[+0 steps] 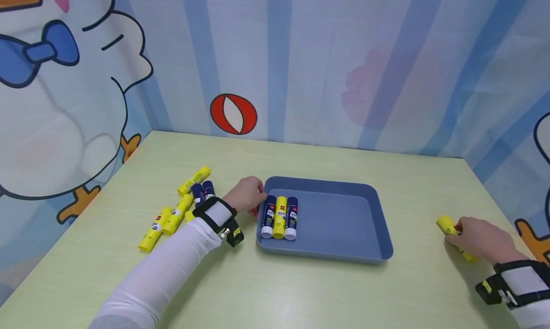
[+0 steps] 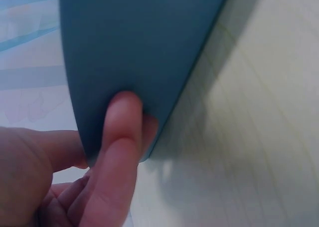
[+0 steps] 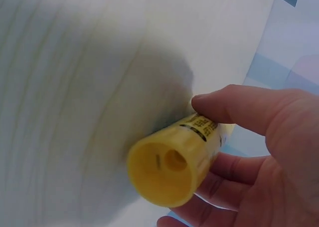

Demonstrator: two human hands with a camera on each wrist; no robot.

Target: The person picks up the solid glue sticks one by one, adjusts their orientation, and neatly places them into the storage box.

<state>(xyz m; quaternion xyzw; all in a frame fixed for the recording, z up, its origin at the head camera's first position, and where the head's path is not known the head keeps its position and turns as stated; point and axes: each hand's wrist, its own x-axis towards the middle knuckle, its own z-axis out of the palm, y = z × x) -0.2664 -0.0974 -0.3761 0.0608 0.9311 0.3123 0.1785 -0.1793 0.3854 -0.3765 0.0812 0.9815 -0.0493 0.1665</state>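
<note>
My left hand [image 1: 246, 194] grips the left side of a blue-grey tray [image 1: 339, 219]. In the left wrist view, its fingers press the outer wall of the tray [image 2: 134, 47] and the thumb lies at the rim. Lying side by side at the tray's left end are a navy-and-white glue stick [image 1: 268, 217], a yellow glue stick [image 1: 280, 218] and another navy-and-white one [image 1: 291, 219]. Off to the right, my right hand [image 1: 483, 238] holds a yellow glue stick [image 3: 174, 162] between thumb and fingers, low over the table, its hollow end towards the wrist camera.
Left of the tray lies a loose group of glue sticks, several yellow [image 1: 154, 228] and some navy [image 1: 208, 189], partly behind my left wrist. The pale wood-grain table [image 1: 301, 295] ends at a printed curtain [image 1: 318, 71] at the back.
</note>
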